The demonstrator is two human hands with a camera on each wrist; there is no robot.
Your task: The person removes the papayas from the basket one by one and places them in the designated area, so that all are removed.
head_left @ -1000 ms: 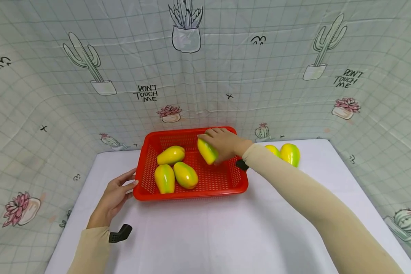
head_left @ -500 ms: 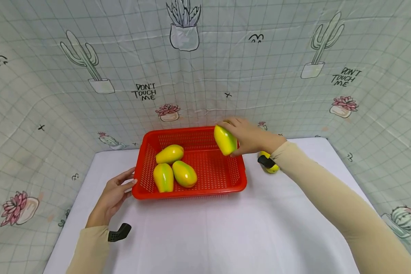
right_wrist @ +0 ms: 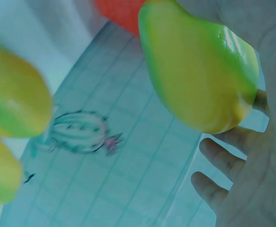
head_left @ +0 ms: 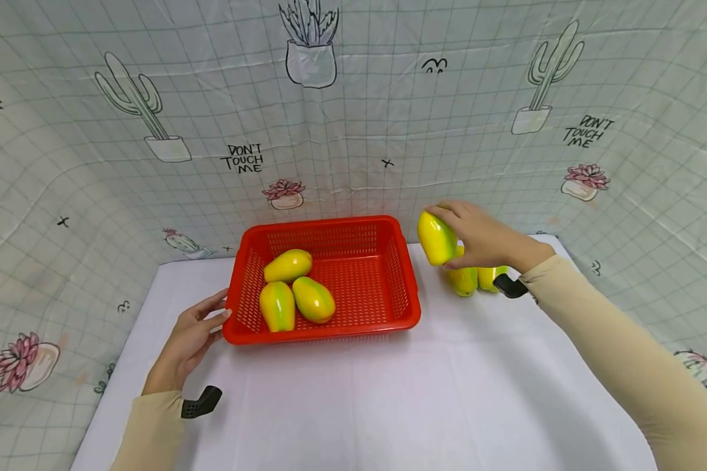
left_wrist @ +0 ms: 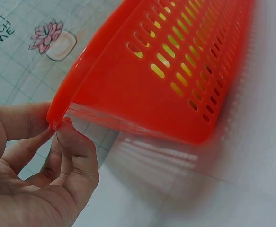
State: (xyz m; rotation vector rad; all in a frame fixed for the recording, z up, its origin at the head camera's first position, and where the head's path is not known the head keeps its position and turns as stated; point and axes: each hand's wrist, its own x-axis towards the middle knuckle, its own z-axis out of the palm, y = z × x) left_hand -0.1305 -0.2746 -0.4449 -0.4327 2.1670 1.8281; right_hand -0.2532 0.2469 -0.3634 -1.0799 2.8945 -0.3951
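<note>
My right hand (head_left: 486, 237) holds a yellow-green mango (head_left: 436, 238) in the air, just right of the red plastic basket (head_left: 324, 336). In the right wrist view, the thumb side is mostly out of frame, and several fingers (right_wrist: 212, 153) reach past the mango's end. My left hand (head_left: 184, 340) pinches the basket's left rim; the left wrist view shows thumb and forefinger meeting on the rim (left_wrist: 64, 97). Inside the basket, toward its left, lie three mangoes: one at the back (head_left: 289, 265), one in front (head_left: 277, 307) and one beside it (head_left: 314, 299).
Below the right hand, two more mangoes, one on the left (head_left: 463, 282) and one partly hidden (head_left: 489, 277), lie on the white-covered table (head_left: 353, 405). A cactus-print cloth (head_left: 353, 131) rises behind the table and at both sides.
My right hand has lifted the mango out of the basket's right part and carried it rightward past the rim. The left hand stays at the basket's left rim.
</note>
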